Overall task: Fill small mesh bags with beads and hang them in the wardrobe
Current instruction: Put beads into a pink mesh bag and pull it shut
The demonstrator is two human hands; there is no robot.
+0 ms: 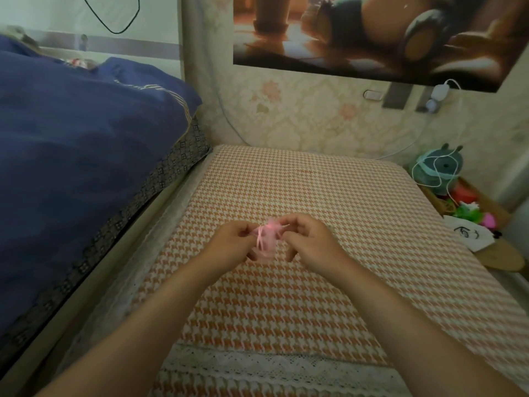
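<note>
Small pink mesh bag (266, 242), ribbon dangling, upright.

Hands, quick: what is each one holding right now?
Left hand: pinching the pink mesh bag.
Right hand: pinching the same bag's other side.

One pink mesh bag (266, 242); two hands (231, 242) (310, 244); one poster (372, 35); one blue quilt (71, 138).

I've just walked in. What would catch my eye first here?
At the centre, the left hand and right hand pinch a small pink mesh drawstring bag between them, above an orange-and-white houndstooth cloth. A dark blue quilt fills the left side.
</note>
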